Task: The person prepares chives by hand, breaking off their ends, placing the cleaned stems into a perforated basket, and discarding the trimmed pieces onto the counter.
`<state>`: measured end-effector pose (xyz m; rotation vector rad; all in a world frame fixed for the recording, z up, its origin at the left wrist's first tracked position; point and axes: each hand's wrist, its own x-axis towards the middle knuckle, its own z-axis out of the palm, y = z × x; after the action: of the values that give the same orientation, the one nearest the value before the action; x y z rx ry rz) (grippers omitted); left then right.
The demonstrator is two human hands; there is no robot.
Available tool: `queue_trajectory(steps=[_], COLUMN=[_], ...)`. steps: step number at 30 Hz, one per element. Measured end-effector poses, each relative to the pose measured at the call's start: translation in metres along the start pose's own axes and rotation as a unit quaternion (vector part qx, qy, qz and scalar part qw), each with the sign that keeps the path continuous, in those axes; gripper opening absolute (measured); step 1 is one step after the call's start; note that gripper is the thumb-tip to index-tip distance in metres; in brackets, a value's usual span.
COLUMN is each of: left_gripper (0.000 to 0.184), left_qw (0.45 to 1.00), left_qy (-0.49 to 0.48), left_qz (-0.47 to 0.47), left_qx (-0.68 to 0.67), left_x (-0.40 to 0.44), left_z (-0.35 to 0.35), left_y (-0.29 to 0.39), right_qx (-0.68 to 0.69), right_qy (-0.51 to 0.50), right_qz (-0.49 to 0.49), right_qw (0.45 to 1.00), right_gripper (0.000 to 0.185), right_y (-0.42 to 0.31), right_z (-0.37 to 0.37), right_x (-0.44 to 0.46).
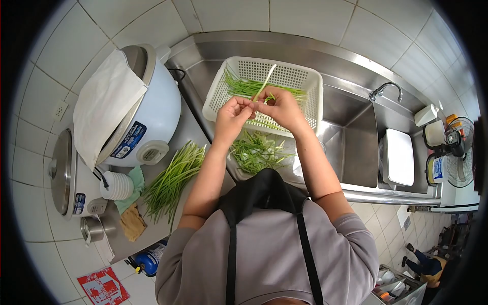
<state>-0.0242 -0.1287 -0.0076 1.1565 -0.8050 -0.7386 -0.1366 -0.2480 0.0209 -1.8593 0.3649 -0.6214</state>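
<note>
My left hand (233,116) and my right hand (282,110) meet over a white perforated basket (300,75), fingertips pinched together on a spring onion (269,76). Its pale end points up and away from me. Inside the basket lie more green stalks (241,85). Just in front of the basket, close to my apron, is a loose heap of green trimmings (258,155). Left of my left forearm a large bunch of spring onions (175,175) is spread on the counter. Exactly where each fingertip grips the stalk is partly hidden.
A large rice cooker (168,101) with a white cloth (109,101) stands at the left, a second cooker (73,173) beside it. To the right are a steel sink (351,147), a faucet (386,90), a white lidded container (398,157) and a fan (457,134). A person (429,267) is at lower right.
</note>
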Motion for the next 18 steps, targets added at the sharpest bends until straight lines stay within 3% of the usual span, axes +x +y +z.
queue_trajectory(steps=[4,10,14,18], left_gripper=[0.01,0.015,0.016,0.017], left_qw=[1.0,1.0,0.999,0.997], left_qy=[0.0,0.014,-0.007,-0.016], left_qz=[-0.014,-0.011,-0.021,-0.042], left_qx=[-0.023,0.005,0.042,0.065], left_x=[-0.001,-0.003,-0.006,-0.01], left_z=[-0.001,-0.015,-0.036,-0.048], left_y=[0.002,0.014,0.019,0.027], right_qx=[-0.054,-0.083,-0.152,-0.136], right_qy=[0.019,-0.023,-0.019,0.004], right_qz=[-0.042,0.029,0.025,0.059], right_qw=[0.997,0.996,0.988,0.989], right_gripper=[0.017,0.012,0.013,0.013], right_y=[0.002,0.0,0.003,-0.003], right_z=[-0.003,-0.027,-0.056,-0.078], right_x=[0.002,-0.002,-0.009,-0.015])
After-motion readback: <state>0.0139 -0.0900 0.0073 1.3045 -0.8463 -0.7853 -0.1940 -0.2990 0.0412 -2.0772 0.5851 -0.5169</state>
